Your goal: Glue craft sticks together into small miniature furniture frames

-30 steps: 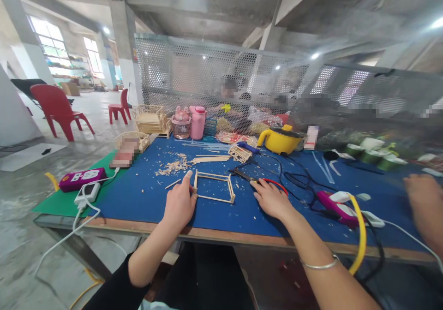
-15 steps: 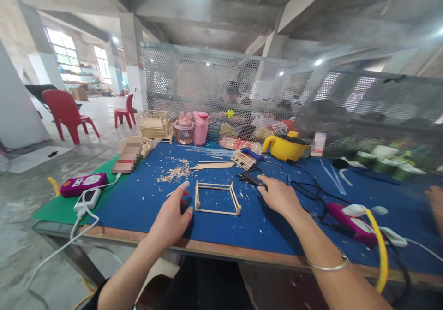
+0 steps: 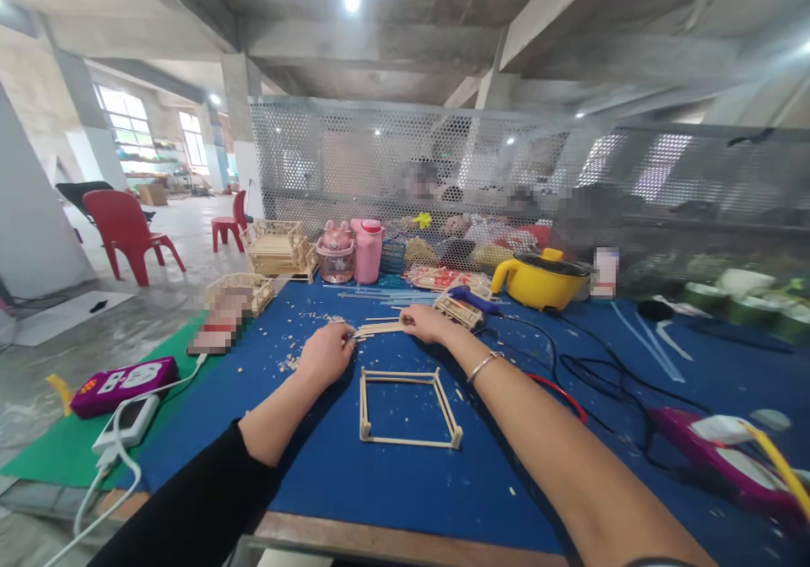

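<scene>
A small bundle of thin wooden sticks [image 3: 380,328] lies on the blue work mat between my hands. My right hand [image 3: 425,323] has its fingers closed on the right end of the sticks. At their left end is my left hand [image 3: 326,353], thumb and fingers pinched together; what they hold is too small to make out. Nearer to me stands a rectangular frame of wooden sticks [image 3: 410,442] with short corner posts, touched by neither hand. Wood scraps [image 3: 292,363] lie beside my left hand, partly covered by it.
Behind my right hand are a small wooden piece [image 3: 465,310] and a blue-handled tool [image 3: 472,299] with a black cable. A yellow pot [image 3: 544,284], pink bottle [image 3: 368,251] and perforated screen [image 3: 354,153] stand farther back. Purple power strips [image 3: 126,384] flank the mat.
Both hands have reached forward to the stick bundle. My right hand has left the dark pliers, which I can no longer make out. The view has shifted, and the frame appears closer.
</scene>
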Demonstrator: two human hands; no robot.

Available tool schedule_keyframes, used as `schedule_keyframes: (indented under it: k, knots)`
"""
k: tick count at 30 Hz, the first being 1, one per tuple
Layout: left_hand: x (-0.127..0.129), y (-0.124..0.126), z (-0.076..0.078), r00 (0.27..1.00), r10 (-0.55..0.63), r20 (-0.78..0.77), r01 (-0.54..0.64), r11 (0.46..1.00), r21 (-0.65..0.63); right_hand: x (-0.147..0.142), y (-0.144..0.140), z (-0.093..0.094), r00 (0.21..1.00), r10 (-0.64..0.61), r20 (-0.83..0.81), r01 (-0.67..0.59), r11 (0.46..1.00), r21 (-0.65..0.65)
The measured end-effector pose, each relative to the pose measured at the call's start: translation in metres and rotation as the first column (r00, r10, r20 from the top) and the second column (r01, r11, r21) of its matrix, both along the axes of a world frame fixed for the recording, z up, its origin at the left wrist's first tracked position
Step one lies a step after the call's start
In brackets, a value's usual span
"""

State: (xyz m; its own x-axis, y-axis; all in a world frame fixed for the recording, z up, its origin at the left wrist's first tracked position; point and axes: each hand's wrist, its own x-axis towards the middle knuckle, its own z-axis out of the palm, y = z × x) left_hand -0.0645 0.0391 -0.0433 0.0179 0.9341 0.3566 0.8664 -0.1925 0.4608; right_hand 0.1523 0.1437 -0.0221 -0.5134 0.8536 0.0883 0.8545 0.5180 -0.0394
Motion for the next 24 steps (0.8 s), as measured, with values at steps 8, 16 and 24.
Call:
schedule_keyframes:
  k: [8,16,24]
  knots:
    - [-0.014,0.0,0.009,0.993,0.113,-0.022,-0.114,0.993,-0.029,0.008,0.014,0.005,0.985,0.121,-0.119,-0.126,0.992,-0.032]
    - [-0.038,-0.002,0.018,0.965,0.242,0.103,-0.258,0.948,0.187,0.003,-0.024,0.023,0.9,0.018,-0.436,0.071,0.98,0.187]
    - [-0.027,-0.012,0.021,0.976,0.026,0.218,-0.101,0.934,0.343,0.05,-0.147,0.031,0.745,0.029,-0.666,0.052,0.993,0.102]
